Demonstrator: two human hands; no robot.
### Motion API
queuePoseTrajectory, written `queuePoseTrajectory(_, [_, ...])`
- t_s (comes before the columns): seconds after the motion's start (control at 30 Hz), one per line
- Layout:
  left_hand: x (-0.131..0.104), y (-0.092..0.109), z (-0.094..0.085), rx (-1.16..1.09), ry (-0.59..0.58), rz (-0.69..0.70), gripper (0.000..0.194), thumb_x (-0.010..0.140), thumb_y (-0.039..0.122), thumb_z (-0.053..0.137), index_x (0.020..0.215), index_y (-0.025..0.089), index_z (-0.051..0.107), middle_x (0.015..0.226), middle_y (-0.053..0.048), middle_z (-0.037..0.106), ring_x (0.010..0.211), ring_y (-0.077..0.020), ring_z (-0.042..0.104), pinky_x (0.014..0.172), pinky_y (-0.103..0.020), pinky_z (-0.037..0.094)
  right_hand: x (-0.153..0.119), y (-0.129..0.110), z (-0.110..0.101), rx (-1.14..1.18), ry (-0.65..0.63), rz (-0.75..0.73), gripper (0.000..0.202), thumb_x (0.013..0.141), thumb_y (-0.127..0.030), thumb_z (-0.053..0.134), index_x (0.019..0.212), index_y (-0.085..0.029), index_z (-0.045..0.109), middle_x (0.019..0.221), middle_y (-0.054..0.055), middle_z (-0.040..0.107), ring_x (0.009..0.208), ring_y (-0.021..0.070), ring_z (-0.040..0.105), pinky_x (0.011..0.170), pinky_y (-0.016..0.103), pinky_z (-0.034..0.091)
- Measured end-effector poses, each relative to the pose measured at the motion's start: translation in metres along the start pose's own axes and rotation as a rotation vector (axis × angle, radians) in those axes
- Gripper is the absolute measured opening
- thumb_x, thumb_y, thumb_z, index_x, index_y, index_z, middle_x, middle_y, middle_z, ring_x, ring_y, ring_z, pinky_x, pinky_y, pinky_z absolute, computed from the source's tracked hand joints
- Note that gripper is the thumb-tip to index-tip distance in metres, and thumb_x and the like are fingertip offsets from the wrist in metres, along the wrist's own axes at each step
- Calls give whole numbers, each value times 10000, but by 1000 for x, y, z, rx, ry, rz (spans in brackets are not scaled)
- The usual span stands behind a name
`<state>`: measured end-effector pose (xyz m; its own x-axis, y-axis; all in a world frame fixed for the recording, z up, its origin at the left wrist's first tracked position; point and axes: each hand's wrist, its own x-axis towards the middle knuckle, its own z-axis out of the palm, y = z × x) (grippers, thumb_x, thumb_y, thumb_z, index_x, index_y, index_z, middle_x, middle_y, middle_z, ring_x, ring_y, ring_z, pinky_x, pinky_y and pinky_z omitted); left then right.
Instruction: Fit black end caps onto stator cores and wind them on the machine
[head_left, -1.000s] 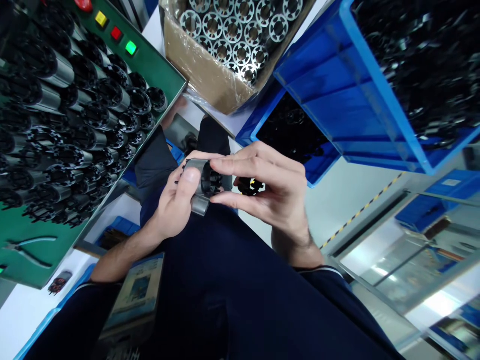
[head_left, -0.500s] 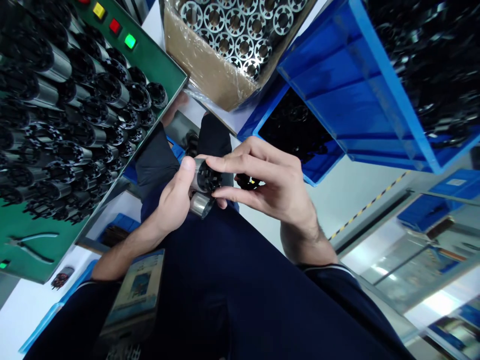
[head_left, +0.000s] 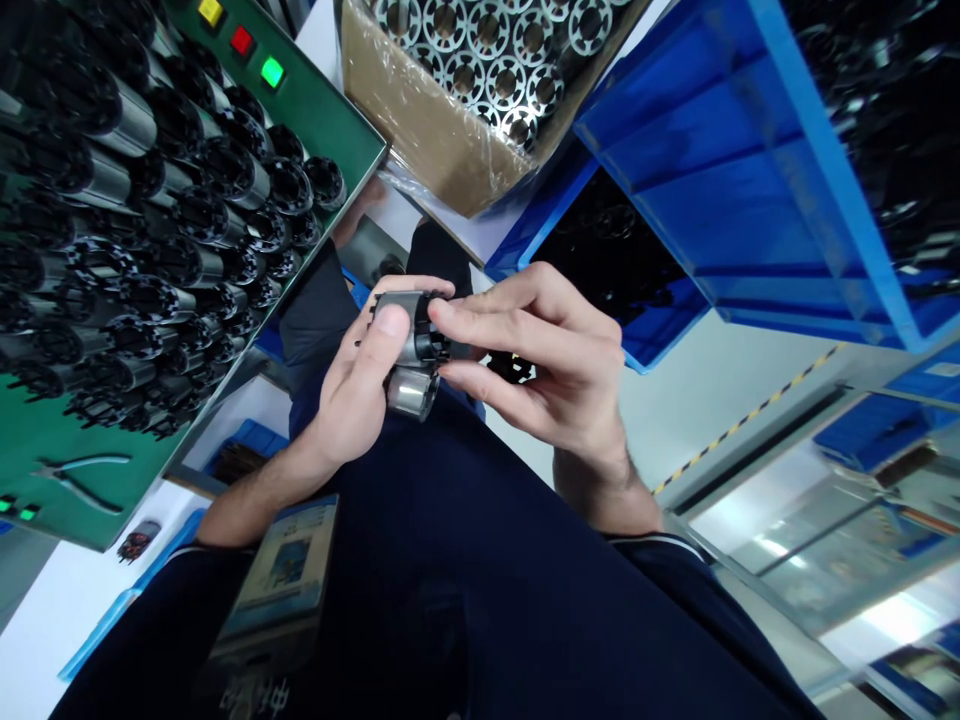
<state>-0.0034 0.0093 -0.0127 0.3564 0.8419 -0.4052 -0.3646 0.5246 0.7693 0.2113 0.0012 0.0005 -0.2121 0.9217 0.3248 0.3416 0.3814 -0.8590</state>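
Observation:
My left hand [head_left: 349, 405] is closed around a stator core [head_left: 411, 350], a grey metal cylinder, with the thumb lying across its side. A second bare metal core [head_left: 409, 393] sits just below it, against the same hand; how it is held is hidden. On the right end of the upper core is a black slotted plastic end cap [head_left: 430, 344]. My right hand [head_left: 566, 360] pinches this cap between thumb and fingers. Another black plastic piece [head_left: 511, 367] shows in the gap under my right palm, partly hidden by the fingers.
Rows of black-capped stators [head_left: 217, 195] stand on a green table [head_left: 45, 425] at left, with pliers [head_left: 82, 470]. A cardboard box [head_left: 442, 150] of metal cores is ahead. Blue bins [head_left: 675, 150] of black parts stand at right. A badge [head_left: 289, 560] hangs at my chest.
The upper core has turned in my left hand, whose thumb now lies further over its side. The lower core has swung to a flatter angle. My right hand stays at the black end.

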Motion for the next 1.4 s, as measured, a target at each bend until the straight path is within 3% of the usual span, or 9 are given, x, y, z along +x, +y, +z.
queuePoseTrajectory(0.13, [7, 9, 7, -186, -68, -205, 601, 1130, 780, 799, 1254, 193, 806, 868, -62, 804, 879, -279, 886, 660, -306, 678, 5, 9, -5, -26, -37, -2, 346, 1171, -471, 886, 1503, -373, 897, 1063, 24, 801, 933, 189, 838, 846, 311, 789])
queuePoseTrajectory(0.23, [13, 11, 8, -250, -93, -317, 603, 1110, 809, 791, 1038, 212, 750, 622, 12, 629, 488, -182, 661, 392, -253, 444, 13, 14, -11, -79, -61, -49, 331, 1179, -459, 873, 1492, -356, 900, 1028, 1, 793, 914, 170, 822, 825, 292, 766])
queuePoseTrajectory(0.3, [16, 9, 8, -240, -102, -347, 619, 1138, 813, 733, 972, 216, 718, 616, 2, 651, 408, -156, 577, 356, -250, 396, 19, 15, -14, -117, -71, -72, 280, 1189, -439, 852, 1449, -356, 913, 1067, -9, 825, 937, 164, 832, 842, 294, 765])
queuePoseTrajectory(0.43, [16, 6, 11, -213, -52, -298, 680, 1177, 829, 594, 1010, 190, 760, 668, -53, 718, 475, -199, 680, 373, -250, 413, 28, 14, -14, -73, -45, -72, 222, 1115, -324, 940, 1335, -300, 946, 1097, 19, 880, 973, 186, 852, 858, 318, 761])
queuePoseTrajectory(0.63, [12, 7, 15, -204, 62, -262, 571, 1213, 702, 613, 1260, 171, 818, 811, -82, 793, 908, -335, 927, 695, -342, 710, 22, 18, 2, 206, 23, 140, 260, 1025, -289, 1023, 1273, -337, 963, 1186, 44, 843, 915, 199, 855, 834, 356, 819])
queuePoseTrajectory(0.8, [6, 9, 11, -191, 2, -155, 514, 1203, 635, 661, 1365, 167, 798, 812, -56, 776, 756, -295, 882, 687, -357, 709, 16, 4, 4, 226, 43, 136, 288, 1038, -250, 1012, 1305, -349, 967, 1242, 55, 843, 890, 187, 851, 697, 317, 796])
queuePoseTrajectory(0.93, [5, 10, 20, -171, 43, -85, 576, 1255, 677, 559, 1399, 185, 821, 842, -45, 785, 686, -243, 824, 697, -351, 701, 16, -15, 0, 37, 84, 109, 321, 1069, -253, 976, 1342, -420, 956, 1243, 49, 873, 1083, 277, 888, 932, 451, 838])
queuePoseTrajectory(1.2, [-1, 9, 23, -120, 158, 23, 491, 1195, 727, 710, 1254, 279, 902, 1128, -96, 872, 1237, -338, 888, 1090, -431, 741, -1, -10, 12, -2, 17, 78, 596, 1045, -506, 1017, 1608, -520, 823, 1255, 25, 892, 1031, 290, 882, 984, 511, 789])
queuePoseTrajectory(1.4, [-6, 4, 17, -122, 166, 60, 412, 1165, 682, 780, 1224, 287, 883, 1005, -54, 813, 978, -273, 850, 940, -412, 727, 9, -23, 22, 13, 55, 158, 337, 1082, -330, 973, 1352, -525, 918, 1071, -17, 882, 891, 252, 829, 854, 470, 759])
